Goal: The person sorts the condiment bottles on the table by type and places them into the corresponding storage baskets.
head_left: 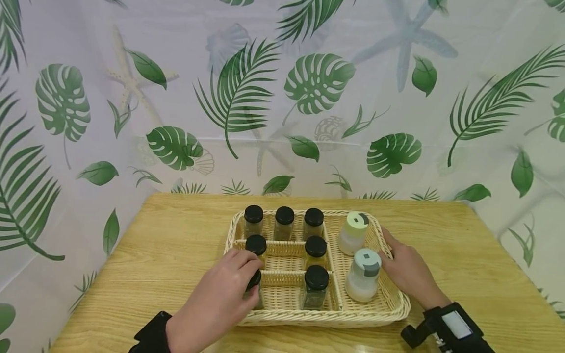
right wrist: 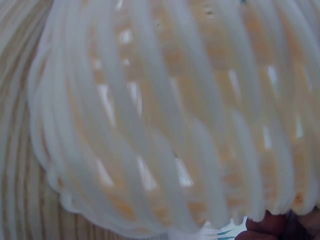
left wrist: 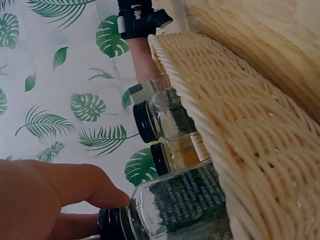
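My left hand [head_left: 220, 294] pinches the black lid of a square glass spice jar [left wrist: 185, 205] in the front left corner of a woven basket [head_left: 324, 318]. Dark green flakes and printed text show on that jar in the left wrist view. On the other side, my right hand [head_left: 408, 269] grips the basket's right rim; in the right wrist view its fingers [right wrist: 265, 227] appear below the blurred weave. Several more black-lidded jars [head_left: 316, 287] stand upright in the left compartments. The wide right compartment holds a yellow-lidded shaker [head_left: 353, 233] and a pale green-lidded shaker [head_left: 364, 274] with white contents.
The basket sits on a wood-grain table [head_left: 176, 240]. Woven dividers [head_left: 282, 278] split its left part into rows. Behind the table hangs a white cloth [head_left: 265, 98] printed with green leaves, shells and starfish. Both wrists wear black straps.
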Available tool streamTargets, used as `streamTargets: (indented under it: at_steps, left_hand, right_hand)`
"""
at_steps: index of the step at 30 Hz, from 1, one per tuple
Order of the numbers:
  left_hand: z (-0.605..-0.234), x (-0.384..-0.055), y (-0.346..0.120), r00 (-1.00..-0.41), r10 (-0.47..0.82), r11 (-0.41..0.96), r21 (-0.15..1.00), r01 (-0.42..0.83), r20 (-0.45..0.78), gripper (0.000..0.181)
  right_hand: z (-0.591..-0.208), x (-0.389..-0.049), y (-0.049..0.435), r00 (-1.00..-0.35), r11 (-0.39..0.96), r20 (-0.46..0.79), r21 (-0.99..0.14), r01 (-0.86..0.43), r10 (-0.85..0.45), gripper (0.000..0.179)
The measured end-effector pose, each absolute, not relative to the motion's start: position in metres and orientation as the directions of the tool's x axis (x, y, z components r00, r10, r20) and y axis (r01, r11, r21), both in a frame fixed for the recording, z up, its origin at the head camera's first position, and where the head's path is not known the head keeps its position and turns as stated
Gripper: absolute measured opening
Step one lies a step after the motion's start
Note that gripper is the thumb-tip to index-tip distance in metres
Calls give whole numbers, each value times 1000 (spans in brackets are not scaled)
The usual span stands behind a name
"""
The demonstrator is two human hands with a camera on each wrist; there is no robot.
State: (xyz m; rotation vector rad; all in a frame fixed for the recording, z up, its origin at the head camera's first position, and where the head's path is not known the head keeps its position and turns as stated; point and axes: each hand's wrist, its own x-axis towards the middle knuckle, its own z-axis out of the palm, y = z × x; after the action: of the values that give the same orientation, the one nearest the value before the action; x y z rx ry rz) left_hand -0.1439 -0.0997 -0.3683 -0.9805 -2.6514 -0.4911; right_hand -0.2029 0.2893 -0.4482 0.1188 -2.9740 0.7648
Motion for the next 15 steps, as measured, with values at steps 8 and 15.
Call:
streamTargets:
  at_steps: [8, 15]
  left_hand:
    - [-377, -147, -97, -722, 593, 710, 192, 678, 357, 29]
    - [-385, -150, -97, -714, 603, 711, 167, 684, 357, 27]
  right_hand:
    - [-448, -203, 290, -995, 870, 86, -484, -94, -60, 62]
    - [-449, -202, 290, -994, 868, 90, -488, -95, -58, 62]
